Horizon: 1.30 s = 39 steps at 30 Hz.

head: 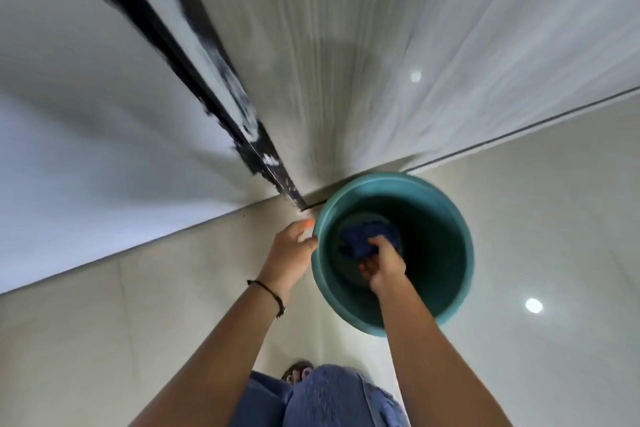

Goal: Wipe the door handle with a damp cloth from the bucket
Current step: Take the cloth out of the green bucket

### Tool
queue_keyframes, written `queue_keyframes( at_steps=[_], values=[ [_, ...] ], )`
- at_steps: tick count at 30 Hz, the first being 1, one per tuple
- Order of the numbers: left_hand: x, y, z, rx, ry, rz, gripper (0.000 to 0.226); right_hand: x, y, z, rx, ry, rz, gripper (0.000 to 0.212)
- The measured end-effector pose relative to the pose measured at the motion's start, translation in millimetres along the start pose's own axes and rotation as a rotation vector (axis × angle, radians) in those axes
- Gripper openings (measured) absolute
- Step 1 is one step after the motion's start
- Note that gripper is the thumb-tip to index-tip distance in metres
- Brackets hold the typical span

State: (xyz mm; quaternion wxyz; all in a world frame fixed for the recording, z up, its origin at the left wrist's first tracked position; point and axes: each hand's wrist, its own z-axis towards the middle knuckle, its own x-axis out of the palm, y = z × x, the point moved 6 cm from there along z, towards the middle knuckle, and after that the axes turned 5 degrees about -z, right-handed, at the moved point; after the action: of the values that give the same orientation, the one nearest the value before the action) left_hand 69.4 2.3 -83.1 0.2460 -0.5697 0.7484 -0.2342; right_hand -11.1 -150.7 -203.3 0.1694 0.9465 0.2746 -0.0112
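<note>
A teal bucket [453,253] stands on the tiled floor against the foot of a pale door [329,55]. Inside it, at the bottom, lies a dark blue cloth [360,239]. My right hand [382,265] reaches down into the bucket and is closed on the near part of the cloth. My left hand [294,246] grips the bucket's left rim, thumb over the edge. No door handle shows in this view.
A black, paint-chipped door frame edge [194,80] runs down to the floor just left of the bucket. A white wall [69,114] lies to its left. My knee in blue jeans [329,395] and a sandalled foot [298,371] are at the bottom.
</note>
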Motion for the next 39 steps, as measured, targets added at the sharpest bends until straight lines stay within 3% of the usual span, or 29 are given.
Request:
queue_keyframes(
  at_steps=[3, 8, 10, 14, 20, 24, 28, 30, 33, 34, 39],
  values=[
    [-15, -42, -70, -0.012, -0.025, 0.019, 0.040, -19, 28, -122, -0.080, 0.167, -0.060, 0.007],
    [-43, -123, -230, -0.039, 0.070, -0.200, 0.029, -48, 63, -354, -0.188, 0.510, -0.158, 0.051],
    [-57, -152, -301, -0.049, 0.155, -0.330, 0.022, -59, 74, -437, -0.220, 0.623, -0.220, 0.058],
    [-103, -196, -441, 0.040, 0.267, -0.514, 0.048, -70, 89, -593, -0.374, 0.837, -0.445, 0.043],
    [-176, -201, -549, 0.210, 0.084, -0.588, 0.036, -54, 63, -706, -0.610, 0.886, -0.819, 0.031],
    [-256, -173, -596, 0.345, -0.180, -0.658, 0.030, -19, 0, -760, -0.807, 0.962, -1.054, 0.042],
    [-354, -136, -640, 0.449, -0.334, -0.702, 0.021, 22, -93, -809, -0.858, 0.964, -1.166, 0.060],
    [-404, -115, -659, 0.466, -0.385, -0.760, 0.023, 40, -139, -824, -0.700, 0.982, -1.127, 0.051],
    [-478, -82, -687, 0.482, -0.448, -0.884, 0.023, 67, -222, -862, -0.215, 1.189, -0.970, 0.039],
    [-500, -74, -695, 0.492, -0.466, -0.881, 0.024, 76, -246, -876, -0.176, 1.248, -0.971, 0.037],
    [-589, -67, -712, 0.557, -0.532, -0.693, 0.030, 136, -308, -935, -0.644, 1.278, -0.882, 0.025]
  ],
)
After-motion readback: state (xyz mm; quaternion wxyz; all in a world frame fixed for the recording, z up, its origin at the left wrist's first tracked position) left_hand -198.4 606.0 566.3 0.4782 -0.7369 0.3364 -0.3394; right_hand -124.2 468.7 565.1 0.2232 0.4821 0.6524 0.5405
